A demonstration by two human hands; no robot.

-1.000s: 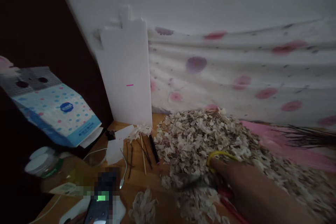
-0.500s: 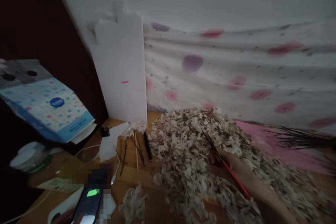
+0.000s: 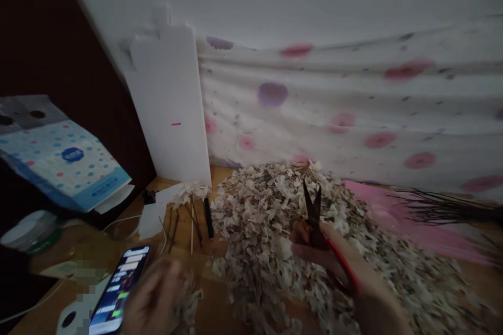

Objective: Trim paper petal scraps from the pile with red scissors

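Note:
Red-handled scissors [image 3: 313,207] are in my right hand [image 3: 314,251], their dark blades parted and pointing up and away. That hand is over a broad heap of dried, pale petals [image 3: 271,193]. My left hand [image 3: 157,293] is blurred at the lower left, just right of a phone [image 3: 120,288] with a lit screen. Its fingers look bent, but the smear hides whether they hold anything. Behind it, a small clump of petals [image 3: 192,298] lies partly covered on the wooden table.
A white board [image 3: 168,99] stands against the wall beside a flowered cloth [image 3: 314,99]. Thin sticks [image 3: 192,225], a black marker [image 3: 208,217] and white paper [image 3: 151,220] lie left of the heap. Dark twigs [image 3: 440,207] rest on pink sheeting [image 3: 393,214]. A blue-and-white package [image 3: 74,162] is at left.
The scissor blades have opened and now point more upright. My left hand has come away from the phone to its right, and the phone shows a different screen. The view has shifted slightly.

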